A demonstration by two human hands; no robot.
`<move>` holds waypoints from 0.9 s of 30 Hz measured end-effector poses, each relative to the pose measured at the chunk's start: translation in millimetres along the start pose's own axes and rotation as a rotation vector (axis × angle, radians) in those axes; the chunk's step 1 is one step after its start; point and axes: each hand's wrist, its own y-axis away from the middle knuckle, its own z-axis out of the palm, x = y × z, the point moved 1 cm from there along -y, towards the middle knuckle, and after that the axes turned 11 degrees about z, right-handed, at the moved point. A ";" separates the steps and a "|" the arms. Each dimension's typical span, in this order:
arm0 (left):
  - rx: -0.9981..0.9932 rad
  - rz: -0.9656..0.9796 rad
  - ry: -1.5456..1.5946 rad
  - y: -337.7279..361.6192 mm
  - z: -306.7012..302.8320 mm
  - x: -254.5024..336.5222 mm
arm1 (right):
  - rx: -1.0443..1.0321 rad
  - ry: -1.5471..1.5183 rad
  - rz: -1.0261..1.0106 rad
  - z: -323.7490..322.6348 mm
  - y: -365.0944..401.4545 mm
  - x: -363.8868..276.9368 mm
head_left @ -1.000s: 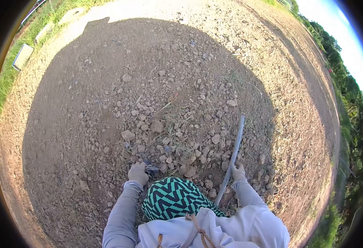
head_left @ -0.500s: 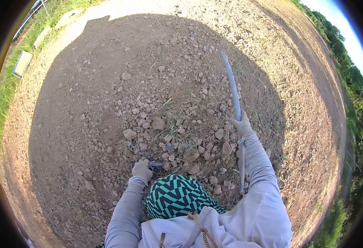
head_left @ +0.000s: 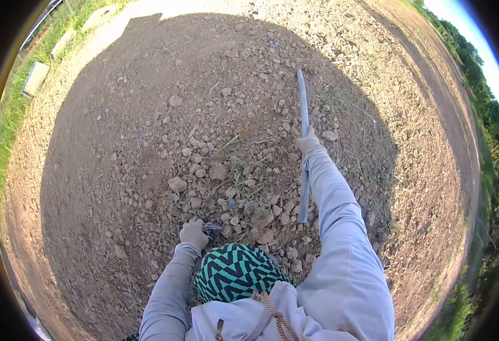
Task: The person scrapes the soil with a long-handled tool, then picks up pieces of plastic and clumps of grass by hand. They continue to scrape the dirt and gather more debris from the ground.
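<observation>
Stony soil [head_left: 104, 156]: grey-blue pipe [head_left: 304, 108], probably light, stiff, best held mid-length; right hand [head_left: 308, 142] wraps it; left hand [head_left: 193, 233] by dark scrap [head_left: 212, 228], grip unclear.

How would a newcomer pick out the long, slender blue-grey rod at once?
Find the broad, rounded dark shadow across the stony brown soil. Right of its middle, the person's right hand, beyond a long pale sleeve, grips the long, slender blue-grey rod. Its nearly straight length sets it apart from the lumpy brown clods around it.
</observation>
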 end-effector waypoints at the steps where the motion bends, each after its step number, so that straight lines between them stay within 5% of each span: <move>1: -0.001 0.011 -0.001 1.4 -3.0 0.8 | -0.005 0.023 -0.045 25.2 -13.4 9.9; 3: -0.002 0.033 0.002 3.1 -8.1 4.3 | -0.086 -0.042 -0.162 67.4 -28.5 45.7; 10: -0.019 0.016 -0.031 1.5 -1.9 2.0 | -0.276 0.095 -0.272 8.4 103.1 127.5; 14: 0.011 0.025 -0.035 1.7 -0.6 1.9 | -0.135 -0.191 -0.419 -17.0 75.5 160.2; 15: 0.024 0.032 -0.034 2.5 1.4 0.9 | -0.103 -0.283 -0.408 -18.7 51.3 153.3; 17: 0.000 0.021 -0.038 2.1 1.1 1.4 | -0.106 -0.451 -0.049 -40.1 31.2 101.2; 19: -0.024 0.005 -0.036 -0.5 -3.1 4.9 | -0.074 -0.395 0.005 -57.0 6.7 48.8; 22: -0.046 -0.023 -0.024 1.1 -7.0 6.7 | -0.059 -0.009 -0.181 -38.1 -38.4 9.2; 27: -0.039 -0.006 0.002 0.4 -2.9 2.0 | -0.105 0.068 -0.360 40.1 1.5 36.9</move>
